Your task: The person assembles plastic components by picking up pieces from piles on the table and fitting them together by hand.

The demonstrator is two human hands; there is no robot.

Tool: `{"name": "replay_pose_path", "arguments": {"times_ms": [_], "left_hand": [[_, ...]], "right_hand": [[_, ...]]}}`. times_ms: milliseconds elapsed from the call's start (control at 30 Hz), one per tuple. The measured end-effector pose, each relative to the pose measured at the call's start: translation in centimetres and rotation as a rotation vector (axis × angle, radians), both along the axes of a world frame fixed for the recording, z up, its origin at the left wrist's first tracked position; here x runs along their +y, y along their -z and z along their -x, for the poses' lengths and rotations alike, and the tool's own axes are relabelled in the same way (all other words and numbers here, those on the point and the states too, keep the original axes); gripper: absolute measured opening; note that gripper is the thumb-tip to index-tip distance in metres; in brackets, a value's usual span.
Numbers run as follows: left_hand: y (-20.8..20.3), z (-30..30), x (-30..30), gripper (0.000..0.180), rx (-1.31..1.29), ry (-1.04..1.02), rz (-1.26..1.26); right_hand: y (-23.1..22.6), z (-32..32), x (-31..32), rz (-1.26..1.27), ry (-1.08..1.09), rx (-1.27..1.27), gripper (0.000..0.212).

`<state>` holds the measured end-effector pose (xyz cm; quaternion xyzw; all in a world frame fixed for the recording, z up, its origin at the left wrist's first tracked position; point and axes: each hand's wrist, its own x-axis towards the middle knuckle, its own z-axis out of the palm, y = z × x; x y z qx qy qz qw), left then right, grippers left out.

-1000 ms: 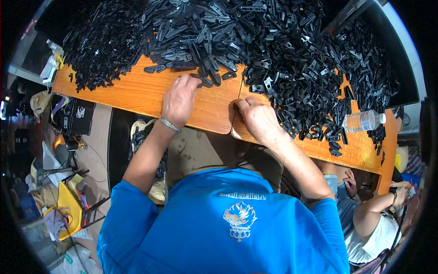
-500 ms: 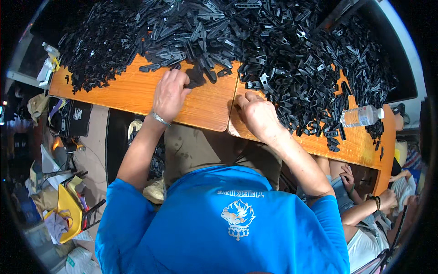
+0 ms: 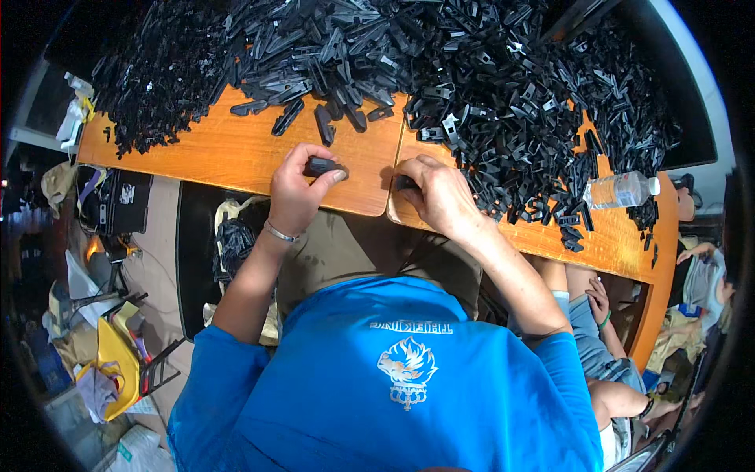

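1. At the far left, beyond the table's end, I see a yellow chair (image 3: 114, 358) with a greyish cloth (image 3: 98, 389) on it.
2. On the table's left end sits a heap of fine black bits (image 3: 161, 79); bare wood of the table (image 3: 220, 149) shows in front of it.
3. Next comes the left hand (image 3: 297, 190), a bracelet (image 3: 280, 233) at its wrist. Its thumb and fingers close narrowly around a black piece (image 3: 319, 166), held between the long-piece heap and the table's near edge.
4. Beyond that hand, two loose pieces (image 3: 288, 118) (image 3: 324, 124) lie in front of the heap of long black pieces (image 3: 314, 51).
5. Just right of the seam between the tabletops is the right hand (image 3: 442, 197), its fingers bent and pinched narrow on a dark piece (image 3: 404, 182), mostly hidden; I can't tell its shape.
6. Beyond and beside it spreads a heap of black clips (image 3: 507, 110).
7. Farther right, a clear bottle (image 3: 617, 191) lies on its side, capped end rightward.
8. Below the table's right end shows a co-worker's hand (image 3: 599, 300).
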<state>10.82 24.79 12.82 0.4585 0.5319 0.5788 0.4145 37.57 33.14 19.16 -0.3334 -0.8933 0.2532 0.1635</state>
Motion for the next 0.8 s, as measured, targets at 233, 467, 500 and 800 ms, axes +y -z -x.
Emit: {"name": "replay_pose_path", "arguments": {"times_ms": [233, 467, 500, 800], "left_hand": [[-2.0, 1.8, -1.3, 0.032, 0.874, -0.099, -0.184], [-1.0, 3.1, -2.0, 0.030, 0.909, -0.096, -0.164], [-1.0, 3.1, -1.9, 0.030, 0.903, -0.101, -0.160], [-1.3, 2.0, -1.0, 0.022, 0.900, -0.037, -0.175]], "right_hand": [[-1.4, 3.5, -1.0, 0.179, 0.083, -0.069, 0.036], [1.4, 6.6, -0.5, -0.028, -0.059, 0.108, 0.032], [1.5, 6.8, -0.4, -0.048, -0.052, 0.085, 0.033], [3.0, 9.7, 1.2, -0.151, -0.215, 0.095, 0.011]]}}
